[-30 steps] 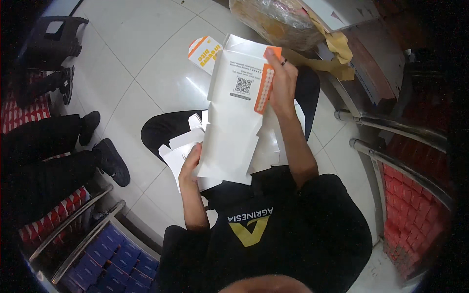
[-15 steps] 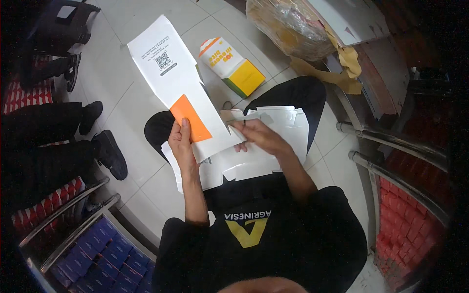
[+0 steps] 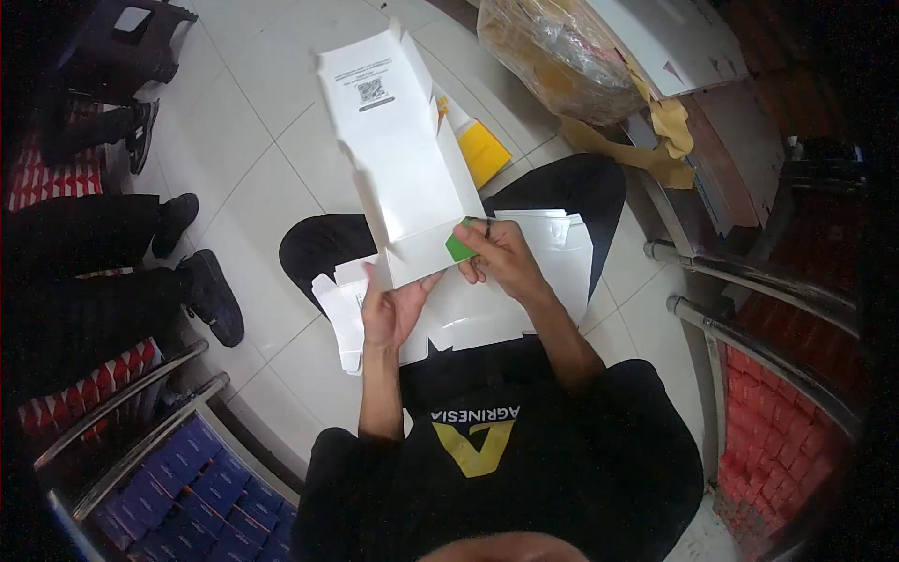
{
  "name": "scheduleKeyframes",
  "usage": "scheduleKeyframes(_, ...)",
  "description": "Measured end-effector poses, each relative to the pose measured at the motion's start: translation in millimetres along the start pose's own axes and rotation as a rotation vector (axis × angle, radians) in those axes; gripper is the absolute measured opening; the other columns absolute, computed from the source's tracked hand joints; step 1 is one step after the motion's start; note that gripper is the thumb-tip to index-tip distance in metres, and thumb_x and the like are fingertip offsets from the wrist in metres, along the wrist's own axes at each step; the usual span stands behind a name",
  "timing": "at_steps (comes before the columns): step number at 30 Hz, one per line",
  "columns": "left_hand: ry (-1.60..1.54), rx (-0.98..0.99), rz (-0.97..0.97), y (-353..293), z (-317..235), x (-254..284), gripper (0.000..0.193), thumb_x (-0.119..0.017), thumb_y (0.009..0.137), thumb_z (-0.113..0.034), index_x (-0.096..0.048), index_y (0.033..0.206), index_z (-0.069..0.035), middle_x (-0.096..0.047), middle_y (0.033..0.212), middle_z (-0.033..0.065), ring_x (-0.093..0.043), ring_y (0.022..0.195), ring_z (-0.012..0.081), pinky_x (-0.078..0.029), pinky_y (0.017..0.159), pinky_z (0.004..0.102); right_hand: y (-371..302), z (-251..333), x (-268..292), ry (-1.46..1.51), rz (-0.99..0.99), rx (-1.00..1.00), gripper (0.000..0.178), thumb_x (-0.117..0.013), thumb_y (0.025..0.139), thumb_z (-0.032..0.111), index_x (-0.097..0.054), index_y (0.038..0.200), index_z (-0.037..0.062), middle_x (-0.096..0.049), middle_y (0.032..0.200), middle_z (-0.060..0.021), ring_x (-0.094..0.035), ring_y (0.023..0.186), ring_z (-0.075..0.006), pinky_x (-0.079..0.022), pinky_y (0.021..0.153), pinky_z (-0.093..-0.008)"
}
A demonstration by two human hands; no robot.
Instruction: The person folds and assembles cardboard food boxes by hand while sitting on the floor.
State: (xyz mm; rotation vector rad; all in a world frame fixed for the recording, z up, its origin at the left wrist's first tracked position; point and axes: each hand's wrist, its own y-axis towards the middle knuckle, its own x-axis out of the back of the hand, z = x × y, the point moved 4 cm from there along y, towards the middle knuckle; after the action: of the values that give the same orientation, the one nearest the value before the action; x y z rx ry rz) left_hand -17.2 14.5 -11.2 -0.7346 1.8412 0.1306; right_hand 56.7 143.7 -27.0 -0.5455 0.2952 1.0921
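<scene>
A long white carton blank (image 3: 412,178) stretches away from my lap, its sides partly folded up and a printed square code near its far end. My left hand (image 3: 395,307) grips its near left corner, thumb on the side and fingers underneath. At the near right corner, my right hand (image 3: 508,262) pinches a small green flap (image 3: 460,244) of the blank under its thumb. More flat white carton blanks (image 3: 548,251) lie across my lap beneath both hands. Beyond my lap on the floor is a yellow and white carton (image 3: 483,155), partly hidden by the blank.
A plastic-wrapped bundle (image 3: 562,66) stands at the far right beside torn brown paper (image 3: 670,131). Metal rails (image 3: 749,342) and red packs (image 3: 777,421) are on the right. Blue boxes (image 3: 197,487) fill a rack at near left. Other people's shoes (image 3: 211,295) rest on the left floor.
The blank has turned more upright and shifted right, covering part of the yellow carton. Its orange flap no longer shows under my left thumb; a green flap now shows under my right thumb.
</scene>
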Motion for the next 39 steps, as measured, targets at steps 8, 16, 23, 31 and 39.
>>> scheduleKeyframes(8,0.449,-0.107,-0.177,3,-5,20,0.026,-0.042,0.095,-0.018,-0.046,0.114,-0.001,-0.055,0.108,0.0074,-0.055,0.095,0.0111,-0.046,0.082,0.0244,-7,10,-15,0.047,-0.05,0.176,0.016,-0.057,0.085,0.004,-0.058,0.097,-0.0054,-0.055,0.088,-0.0115,-0.055,0.06,-0.0115,-0.043,0.051,-0.0211)
scheduleKeyframes(16,0.745,0.027,-0.173,-1,-12,37,0.028,-0.043,0.095,-0.022,-0.054,0.102,0.003,-0.06,0.095,0.0097,-0.058,0.082,0.01,-0.048,0.069,0.0227,-10,33,-5,-0.564,-0.309,0.637,0.039,-0.049,0.074,-0.016,-0.058,0.109,-0.0013,-0.057,0.101,-0.0137,-0.06,0.079,-0.0189,-0.049,0.066,-0.0263)
scheduleKeyframes(23,0.81,-0.098,-0.124,0,-45,-11,0.034,-0.058,0.087,-0.017,-0.051,0.112,0.004,-0.062,0.096,0.0131,-0.061,0.077,0.0162,-0.049,0.064,0.0249,-24,66,-17,-0.977,-0.382,0.995,0.035,-0.056,0.074,-0.011,-0.063,0.105,0.005,-0.059,0.1,-0.0145,-0.061,0.086,-0.0232,-0.052,0.071,-0.0291)
scheduleKeyframes(31,0.889,-0.317,-0.005,22,-8,-57,0.049,-0.063,0.079,0.0,-0.044,0.124,0.003,-0.049,0.122,0.0155,-0.05,0.107,0.0182,-0.043,0.087,0.0279,-25,53,-34,-0.838,-0.224,0.843,0.031,-0.057,0.071,-0.007,-0.06,0.102,-0.0012,-0.057,0.104,-0.0143,-0.058,0.095,-0.0282,-0.048,0.083,-0.0337)
scheduleKeyframes(39,1.45,-0.373,0.066,16,13,-34,0.027,-0.062,0.076,0.001,-0.06,0.103,-0.002,-0.06,0.108,0.0131,-0.056,0.102,0.0218,-0.043,0.087,0.0318,-2,24,4,-0.097,-0.323,0.206,0.034,-0.06,0.083,0.015,-0.043,0.107,-0.0039,-0.056,0.081,-0.0104,-0.056,0.076,-0.0118,-0.049,0.063,-0.0248)
